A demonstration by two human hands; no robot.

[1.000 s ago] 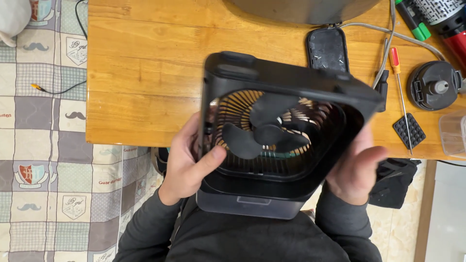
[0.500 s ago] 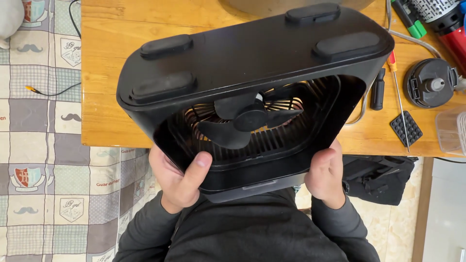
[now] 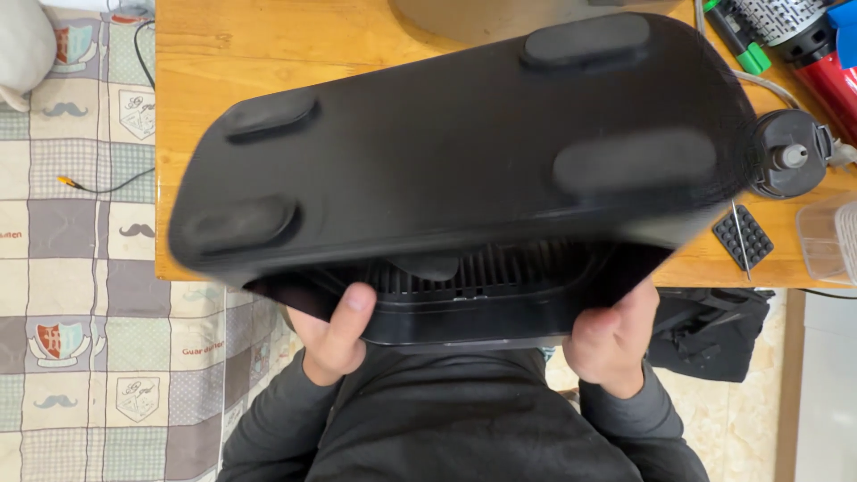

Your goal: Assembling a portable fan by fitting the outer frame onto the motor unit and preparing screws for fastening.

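Matte black fan housing (image 3: 464,152) (rubber-footed)

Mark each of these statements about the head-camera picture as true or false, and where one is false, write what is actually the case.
1. Both hands grip the black fan housing at its near edge. True: the left hand and the right hand each hold a lower corner.
2. The housing's flat underside, with four oblong pads, faces the camera. True.
3. The housing lies flat on the wooden table. False: it is held up in the air above the table's near edge.
4. A small black studded square lies on the table to the right of the housing. True.
5. The floor mat on the left is plain red. False: it is a pale patchwork of checked squares.
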